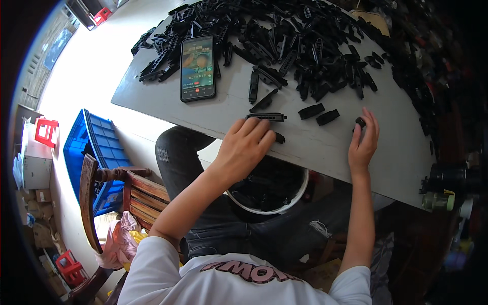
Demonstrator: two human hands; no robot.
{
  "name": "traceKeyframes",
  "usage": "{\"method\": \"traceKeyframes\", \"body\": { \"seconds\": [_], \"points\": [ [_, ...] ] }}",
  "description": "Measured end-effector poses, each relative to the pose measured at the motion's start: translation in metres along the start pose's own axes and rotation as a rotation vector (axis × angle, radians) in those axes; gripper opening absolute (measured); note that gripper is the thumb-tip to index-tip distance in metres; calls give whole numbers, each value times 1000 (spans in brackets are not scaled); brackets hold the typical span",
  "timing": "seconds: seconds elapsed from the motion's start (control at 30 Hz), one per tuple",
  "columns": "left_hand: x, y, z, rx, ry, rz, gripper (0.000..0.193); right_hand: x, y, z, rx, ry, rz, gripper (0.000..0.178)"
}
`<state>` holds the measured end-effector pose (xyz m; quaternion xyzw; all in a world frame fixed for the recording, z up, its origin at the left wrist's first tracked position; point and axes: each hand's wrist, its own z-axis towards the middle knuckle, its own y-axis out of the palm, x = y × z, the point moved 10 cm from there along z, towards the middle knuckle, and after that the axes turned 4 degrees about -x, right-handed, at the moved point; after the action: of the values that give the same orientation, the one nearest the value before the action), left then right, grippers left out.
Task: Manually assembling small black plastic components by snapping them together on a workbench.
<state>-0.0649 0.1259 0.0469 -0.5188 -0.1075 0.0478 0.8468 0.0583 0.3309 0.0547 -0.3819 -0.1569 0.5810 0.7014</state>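
Observation:
My left hand is at the near edge of the table, its fingers bent down onto a long black slotted plastic part. The end of another black part shows beside its fingertips. Further right, my right hand pinches a small black plastic piece between thumb and fingers, just over the tabletop. Between the hands lie two short black blocks, side by side. Slim black parts lie just beyond my left hand.
A big heap of black plastic parts covers the table's far side. A phone with a lit screen leans at its left. Under the near edge, a white-rimmed bucket holds black parts. Blue crates and a wooden chair stand left.

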Motion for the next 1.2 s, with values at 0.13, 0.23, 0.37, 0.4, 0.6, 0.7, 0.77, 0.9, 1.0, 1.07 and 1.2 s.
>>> {"method": "traceKeyframes", "body": {
  "seconds": [0.13,0.23,0.37,0.4,0.6,0.7,0.77,0.9,1.0,1.07,1.2],
  "points": [
    [-4,-9,-4,-28,-89,-229,35,1,7,-37,-40,511,775,24],
    [-16,4,-16,-162,-418,-758,29,-57,5,-36,-308,417,675,27],
    [-3,35,-33,-328,-612,-1113,29,-125,12,-36,-537,159,660,33],
    [2,25,-28,-129,-445,-1089,40,-132,16,-38,-571,177,754,32],
    [25,25,-26,-203,-388,-1205,42,-117,25,-58,-311,644,1475,24],
    [32,23,-26,-250,-360,-1242,42,-122,26,-63,-380,611,1322,24],
    [31,29,-28,-253,-354,-1253,42,-122,26,-66,-363,600,1324,25],
    [35,23,-26,-238,-274,-1194,41,-109,30,-85,-331,756,1335,30],
    [40,30,-31,-328,-334,-1326,39,-118,2,-69,-132,303,875,45],
    [44,35,-33,-384,-386,-1496,39,-119,18,-73,-155,514,1222,48],
    [49,38,-35,-459,-350,-1347,37,-123,47,-89,-236,737,1655,46]
  ]
}}
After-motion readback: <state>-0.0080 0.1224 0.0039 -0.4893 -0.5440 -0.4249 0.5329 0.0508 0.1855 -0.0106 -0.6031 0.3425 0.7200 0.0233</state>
